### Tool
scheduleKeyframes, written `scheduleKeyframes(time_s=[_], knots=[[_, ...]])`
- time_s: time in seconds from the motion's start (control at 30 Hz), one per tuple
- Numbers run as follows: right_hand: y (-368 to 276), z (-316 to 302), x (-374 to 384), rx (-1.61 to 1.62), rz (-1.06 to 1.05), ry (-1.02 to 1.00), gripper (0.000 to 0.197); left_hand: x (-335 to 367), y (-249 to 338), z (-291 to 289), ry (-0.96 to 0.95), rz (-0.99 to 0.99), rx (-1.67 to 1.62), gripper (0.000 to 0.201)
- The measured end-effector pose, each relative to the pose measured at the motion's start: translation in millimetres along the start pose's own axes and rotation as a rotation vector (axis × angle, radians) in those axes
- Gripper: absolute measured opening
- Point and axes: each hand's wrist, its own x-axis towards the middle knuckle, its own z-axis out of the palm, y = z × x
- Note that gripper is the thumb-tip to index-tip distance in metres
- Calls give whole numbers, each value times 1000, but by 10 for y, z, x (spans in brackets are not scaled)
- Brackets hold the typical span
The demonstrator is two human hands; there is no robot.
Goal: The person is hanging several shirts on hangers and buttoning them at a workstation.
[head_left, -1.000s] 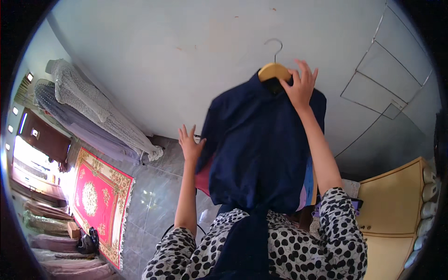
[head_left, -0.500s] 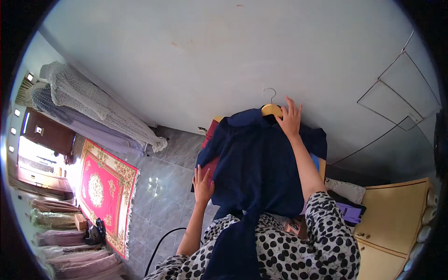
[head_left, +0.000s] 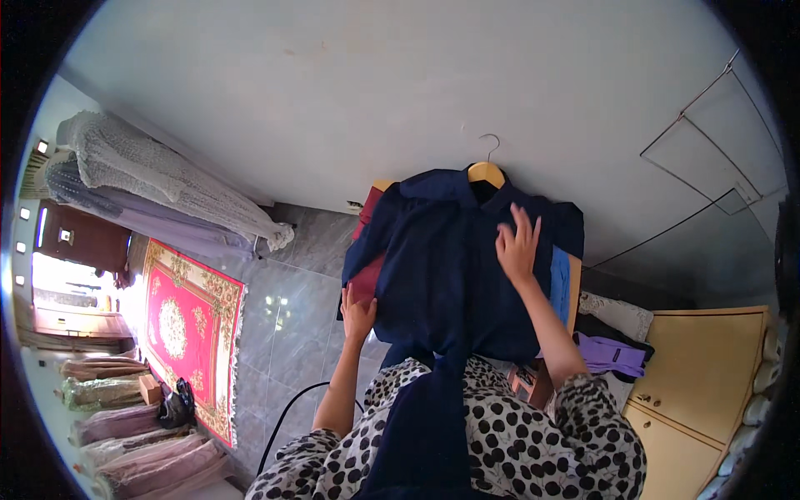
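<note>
A navy collared shirt (head_left: 433, 258) lies spread out in front of me, with a wooden hanger (head_left: 486, 173) in its neck and the metal hook pointing away. My right hand (head_left: 518, 250) is over the right side of its chest below the collar, fingers spread and holding nothing; whether it touches the cloth I cannot tell. My left hand (head_left: 358, 319) rests at the left edge by the shirt's sleeve, against dark red fabric (head_left: 367, 279), fingers stretched out. Blue fabric (head_left: 560, 283) shows beyond the shirt's right side. A navy strip of cloth (head_left: 417, 442) hangs down my front.
A pale wall (head_left: 350, 100) rises just behind the hanger. A wooden cabinet (head_left: 700, 358) stands at right, beside folded purple cloth (head_left: 612, 354). At left are a red patterned rug (head_left: 196, 333), hanging gowns (head_left: 158, 183) and a black cable (head_left: 283, 425).
My right hand has left the hanger and collar and come down toward me over the shirt's chest. My left hand has shifted only slightly at the left edge.
</note>
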Motion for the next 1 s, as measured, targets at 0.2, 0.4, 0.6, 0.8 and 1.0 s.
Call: scheduleKeyframes(time_s=[0.2,0.4,0.6,0.8,1.0], knots=[[-658,-383,-1204,284,-146,-416,32,-262,-130,19,-11,92,-5,34],[-961,-303,-1682,293,-410,-627,47,-461,-315,188,18,79,-10,36],[-1026,-362,-1786,256,-454,-273,33,-313,-473,-213,-105,-84,-128,39],[-1166,-676,-1717,520,-425,-516,31,-98,-582,-559,-401,-129,21,45],[-737,-866,-2073,179,179,-240,27,-306,-593,-1,-311,-190,188,57]])
